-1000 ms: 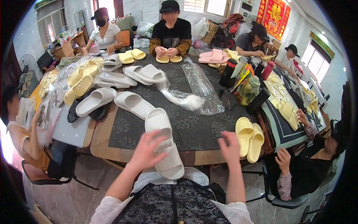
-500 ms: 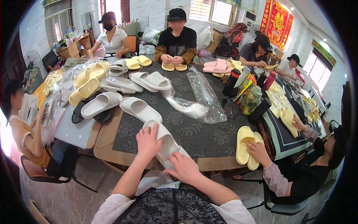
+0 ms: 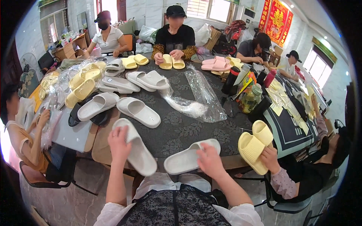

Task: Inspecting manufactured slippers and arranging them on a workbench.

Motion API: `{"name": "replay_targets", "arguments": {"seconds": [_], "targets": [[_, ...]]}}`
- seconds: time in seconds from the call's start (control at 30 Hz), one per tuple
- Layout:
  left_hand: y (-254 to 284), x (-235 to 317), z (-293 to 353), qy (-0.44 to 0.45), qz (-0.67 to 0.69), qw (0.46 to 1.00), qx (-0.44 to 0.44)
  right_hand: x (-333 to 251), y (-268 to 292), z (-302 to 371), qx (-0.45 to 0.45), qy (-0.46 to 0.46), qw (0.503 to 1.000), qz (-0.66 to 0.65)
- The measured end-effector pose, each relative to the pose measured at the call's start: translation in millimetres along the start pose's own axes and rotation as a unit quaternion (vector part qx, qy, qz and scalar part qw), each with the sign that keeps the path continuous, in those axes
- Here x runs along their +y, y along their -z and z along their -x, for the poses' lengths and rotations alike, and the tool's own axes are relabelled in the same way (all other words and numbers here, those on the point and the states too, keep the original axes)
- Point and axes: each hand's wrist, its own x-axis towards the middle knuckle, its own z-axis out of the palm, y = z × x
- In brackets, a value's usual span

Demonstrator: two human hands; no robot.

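My left hand (image 3: 120, 144) grips the edge of a pale grey slide sandal (image 3: 140, 153), which slants toward me at the near edge of the table. To the right, my right hand (image 3: 211, 161) has its fingers closed over the far end of a second pale grey slide sandal (image 3: 183, 159). The two sandals lie apart, their lower ends toward each other in front of my body. Just beyond my left hand rests another grey slide (image 3: 138, 112), and beside that a further grey slide (image 3: 98, 106) sits on dark footwear. Motion slightly blurs both hands.
Clear plastic wrap (image 3: 205, 96) lies on the dark patterned table cover (image 3: 188, 130). Bagged yellow slides (image 3: 81, 90) pile up at left. Bottles and a jar (image 3: 252, 98) stand at right. A co-worker's hand (image 3: 269, 160) holds yellow slides (image 3: 252, 150) close by; other people sit around.
The two grey sandals, close together before, are now spread apart. My left hand has moved left with one, my right hand right with the other. The co-worker at right has lifted the yellow slides.
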Motion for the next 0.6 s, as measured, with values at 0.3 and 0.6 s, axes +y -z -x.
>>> {"name": "replay_targets", "arguments": {"seconds": [0.3, 0.6], "targets": [[-39.1, 74.8, 23.4, -0.242, 0.155, 0.94, -0.184, 35.1, -4.0, -15.1, 0.021, -0.087, 0.995, -0.035], [-82.9, 98.6, 42.0, -0.17, 0.195, 0.962, -0.083, 36.3, -40.7, -45.1, 0.058, 0.014, 0.977, -0.202]]}}
